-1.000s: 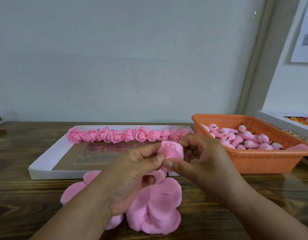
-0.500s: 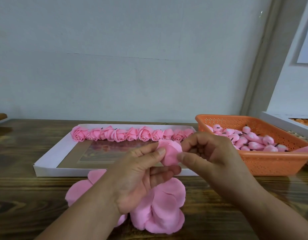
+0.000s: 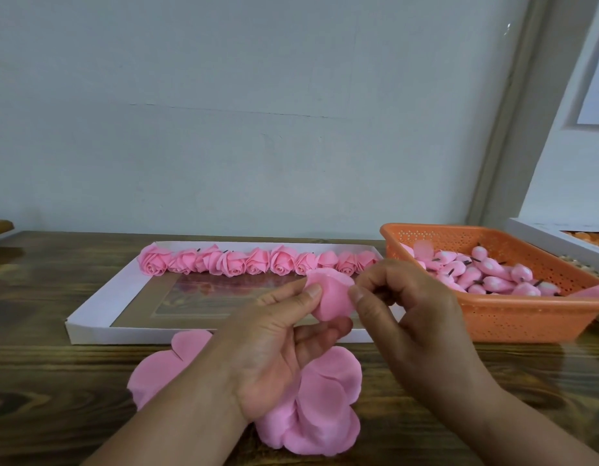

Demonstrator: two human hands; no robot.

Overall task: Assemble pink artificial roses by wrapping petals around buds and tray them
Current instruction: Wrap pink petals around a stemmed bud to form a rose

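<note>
Head view: both hands pinch a smooth, rounded pink petal (image 3: 331, 299).

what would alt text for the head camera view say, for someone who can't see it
Two bare hands, left hand and right hand, pinch a pink petal above a wooden table. Behind them a white tray holds a row of finished roses; an orange basket of buds sits right, loose petals lie below.

Soft, even daylight; faint shadows; sharp centre; wide-angle bending at edges.
</note>
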